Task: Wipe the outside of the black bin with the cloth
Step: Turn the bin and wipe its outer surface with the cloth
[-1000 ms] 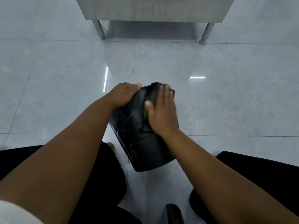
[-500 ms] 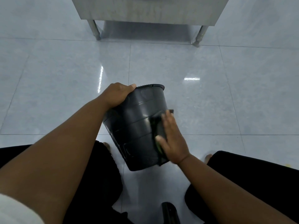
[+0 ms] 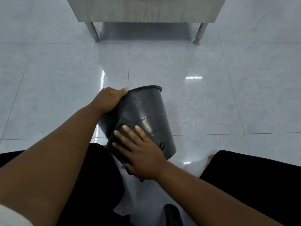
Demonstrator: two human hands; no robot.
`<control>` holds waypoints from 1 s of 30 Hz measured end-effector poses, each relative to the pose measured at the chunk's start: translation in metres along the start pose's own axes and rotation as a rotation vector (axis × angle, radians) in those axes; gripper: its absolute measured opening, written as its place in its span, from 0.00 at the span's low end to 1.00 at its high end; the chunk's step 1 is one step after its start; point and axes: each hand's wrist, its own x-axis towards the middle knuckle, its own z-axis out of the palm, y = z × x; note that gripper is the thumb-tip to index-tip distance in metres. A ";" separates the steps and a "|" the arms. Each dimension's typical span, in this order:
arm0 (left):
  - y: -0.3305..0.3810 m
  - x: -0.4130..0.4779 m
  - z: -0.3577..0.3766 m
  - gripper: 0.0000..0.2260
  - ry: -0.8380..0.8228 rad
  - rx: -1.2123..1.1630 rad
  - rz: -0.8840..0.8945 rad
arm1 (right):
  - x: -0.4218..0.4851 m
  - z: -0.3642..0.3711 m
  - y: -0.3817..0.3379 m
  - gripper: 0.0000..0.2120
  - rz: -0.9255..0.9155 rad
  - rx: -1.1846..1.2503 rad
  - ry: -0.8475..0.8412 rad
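Note:
The black bin [image 3: 146, 115] is tilted between my knees, its rim pointing away from me and its base toward me. My left hand [image 3: 108, 99] grips the bin at the upper left side near the rim, thumb on the rim edge. My right hand [image 3: 140, 150] lies flat on the lower left part of the bin's outside, fingers spread, pressing a dark cloth [image 3: 117, 136] against the wall. Most of the cloth is hidden under the palm; a dark edge shows beside the fingers and below the wrist.
Glossy grey floor tiles [image 3: 203, 103] lie all around. A steel table [image 3: 146, 10] on legs stands ahead at the top. My black-trousered legs [image 3: 252, 185] flank the bin. A small dark object [image 3: 172, 214] lies on the floor near the bottom edge.
My right hand with the cloth slid from the bin's rim end down to the base end, then across to the lower left. The bin turned slightly; my left hand kept its grip.

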 end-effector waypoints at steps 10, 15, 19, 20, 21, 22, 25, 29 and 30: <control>0.002 0.006 -0.001 0.26 -0.079 -0.133 -0.020 | -0.051 0.024 0.087 0.29 0.867 1.047 0.101; 0.004 0.006 -0.007 0.19 -0.139 -0.267 -0.023 | -0.021 0.011 0.094 0.32 1.296 1.299 -0.006; -0.003 0.005 -0.001 0.22 -0.077 -0.322 -0.069 | 0.018 -0.022 0.082 0.35 0.801 0.470 0.131; -0.005 0.004 0.003 0.25 -0.050 -0.314 -0.095 | 0.026 -0.021 0.073 0.37 0.653 0.224 0.095; -0.005 0.002 0.006 0.27 -0.034 -0.275 -0.122 | 0.031 -0.017 0.061 0.37 0.513 0.073 0.050; -0.001 0.000 0.007 0.28 -0.029 -0.212 -0.146 | 0.033 -0.015 0.049 0.38 0.407 -0.005 0.016; 0.036 0.005 0.006 0.25 -0.038 -0.027 -0.037 | 0.033 -0.005 0.021 0.35 0.237 -0.053 -0.015; 0.065 0.006 0.026 0.26 0.014 0.248 0.150 | 0.031 0.005 -0.004 0.31 0.114 -0.157 -0.147; 0.060 0.006 0.029 0.25 0.046 0.265 0.181 | 0.027 0.005 -0.003 0.33 0.122 -0.139 -0.130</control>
